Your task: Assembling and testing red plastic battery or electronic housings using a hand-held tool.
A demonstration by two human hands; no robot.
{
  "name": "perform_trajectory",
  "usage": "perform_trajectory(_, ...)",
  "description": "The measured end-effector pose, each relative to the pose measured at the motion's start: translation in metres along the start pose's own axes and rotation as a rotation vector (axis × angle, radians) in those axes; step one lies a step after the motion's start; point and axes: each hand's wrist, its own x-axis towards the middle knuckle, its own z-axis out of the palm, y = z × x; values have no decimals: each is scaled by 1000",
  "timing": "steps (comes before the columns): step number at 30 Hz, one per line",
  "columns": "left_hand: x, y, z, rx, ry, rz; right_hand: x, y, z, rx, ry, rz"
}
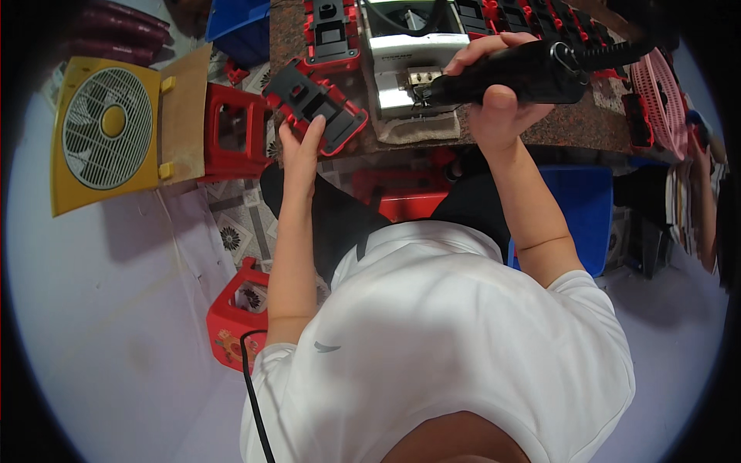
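Observation:
My left hand (299, 150) grips the near edge of a red and black plastic housing (315, 99), thumb on top, at the table's front edge. My right hand (498, 119) is wrapped round a black electric screwdriver (529, 76), thumb below and fingers above. The tool lies nearly level, its coiled cord (617, 54) running off to the right. Its tip points left, at the small metal outlet of a silver screw feeder (417, 58); whether it touches or holds a screw is too small to tell. A folded cloth (421, 130) lies under the feeder's front.
More red and black housings (332, 35) stand behind the held one and in a row (532, 21) along the back right. A pink basket (660, 100) and another person's arm (702, 166) are at the right. A yellow fan (108, 127) and red stool (235, 127) stand left.

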Motion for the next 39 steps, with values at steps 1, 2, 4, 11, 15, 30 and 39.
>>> perform_trajectory(1,2,6,1,58,-21,-48,0,0,0,-31,8,10)
perform_trajectory(2,0,16,3,116,-42,-105,0,0,1,-63,18,19)
perform_trajectory(4,8,6,-5,241,-30,17,1,2,5,-60,12,17)
perform_trajectory(11,32,27,-8,-99,-9,26,31,53,21,471,90,-238)
perform_trajectory(15,43,19,-3,-126,-71,120,34,55,21,516,66,-204)
perform_trajectory(30,41,17,0,-112,-90,205,28,-3,73,80,131,281)
perform_trajectory(39,43,12,-2,-84,-72,209,26,-2,87,44,14,281)
